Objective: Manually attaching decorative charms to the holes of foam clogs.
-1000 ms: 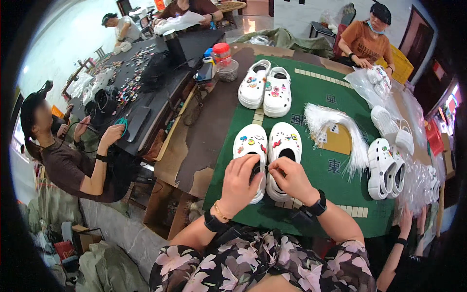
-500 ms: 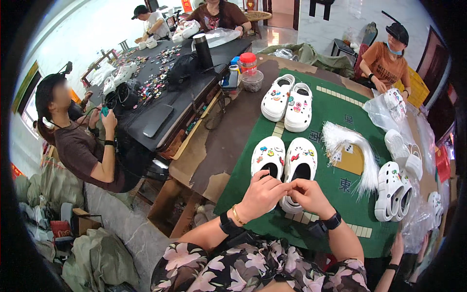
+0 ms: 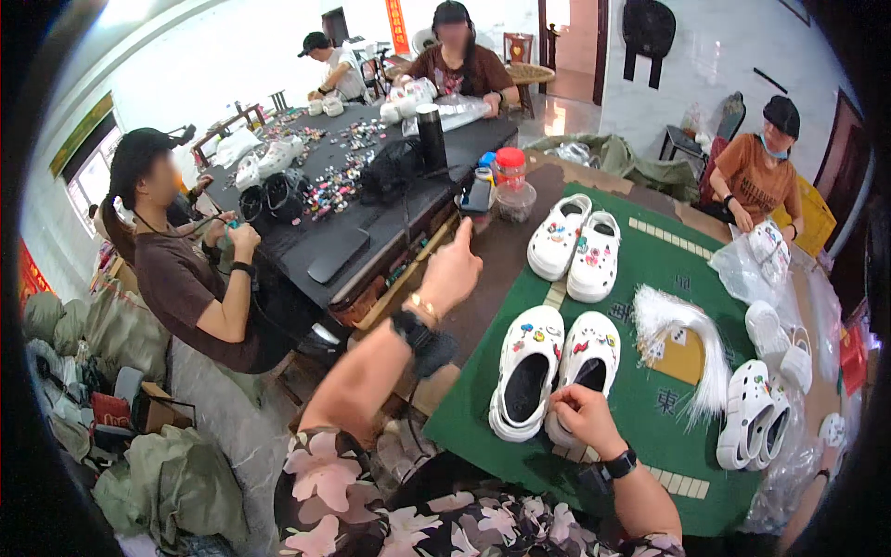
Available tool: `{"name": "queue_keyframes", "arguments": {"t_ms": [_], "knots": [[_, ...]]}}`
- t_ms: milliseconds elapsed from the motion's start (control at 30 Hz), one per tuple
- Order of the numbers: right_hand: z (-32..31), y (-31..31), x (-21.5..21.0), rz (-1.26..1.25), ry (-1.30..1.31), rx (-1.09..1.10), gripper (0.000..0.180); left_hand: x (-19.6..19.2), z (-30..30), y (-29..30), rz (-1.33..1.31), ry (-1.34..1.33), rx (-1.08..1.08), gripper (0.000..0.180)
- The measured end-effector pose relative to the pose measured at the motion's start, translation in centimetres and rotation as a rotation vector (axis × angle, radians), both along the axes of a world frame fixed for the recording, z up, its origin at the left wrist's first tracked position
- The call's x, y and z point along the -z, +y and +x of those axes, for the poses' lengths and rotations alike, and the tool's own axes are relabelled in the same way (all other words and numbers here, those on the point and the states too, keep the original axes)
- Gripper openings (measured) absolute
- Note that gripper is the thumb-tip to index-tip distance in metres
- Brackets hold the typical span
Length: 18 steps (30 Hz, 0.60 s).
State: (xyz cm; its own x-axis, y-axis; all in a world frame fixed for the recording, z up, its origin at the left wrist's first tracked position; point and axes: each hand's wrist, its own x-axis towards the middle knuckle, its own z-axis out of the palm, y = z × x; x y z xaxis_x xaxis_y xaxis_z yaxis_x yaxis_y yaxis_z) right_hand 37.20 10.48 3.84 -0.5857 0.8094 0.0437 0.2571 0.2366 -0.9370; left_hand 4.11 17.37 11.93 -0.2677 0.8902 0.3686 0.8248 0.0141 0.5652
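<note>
My left hand (image 3: 454, 270) is stretched out to the far left, index finger extended toward a small dark device (image 3: 478, 194), with nothing seen in its grasp. Over the heel of a white clog (image 3: 591, 356), the fingers of my right hand (image 3: 588, 419) are pinched together; what they hold, if anything, is too small to make out. That clog and its mate (image 3: 526, 365) stand side by side on the green mat (image 3: 473, 408), with colourful charms on their toes. Beyond them stands another decorated white pair (image 3: 594, 257). A bundle of thin white ties (image 3: 703, 345) lies to the right.
More white clogs (image 3: 740, 415) and clear plastic bags (image 3: 763, 487) line the right side. A red-lidded jar (image 3: 510, 168) stands behind my left hand. Co-workers sit around; one (image 3: 190, 251) is at the black table (image 3: 316, 218) strewn with charms. Sacks (image 3: 176, 487) lie on the floor.
My hands were together over the near clogs; my left hand has moved away to the far left, index finger extended. My right hand stays by the right clog's heel. The whole view has shifted.
</note>
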Motion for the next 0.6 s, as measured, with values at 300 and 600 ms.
{"name": "queue_keyframes", "arguments": {"t_ms": [300,600], "knots": [[0.5,-0.6,2.0,0.106,-0.001,0.103,0.011,-4.8,-9.1,8.2,-0.161,0.307,-0.065,0.061],[0.2,-0.4,2.5,0.087,0.048,0.088,0.014,2.1,-4.5,2.8,-0.390,0.435,0.101,0.038]]}}
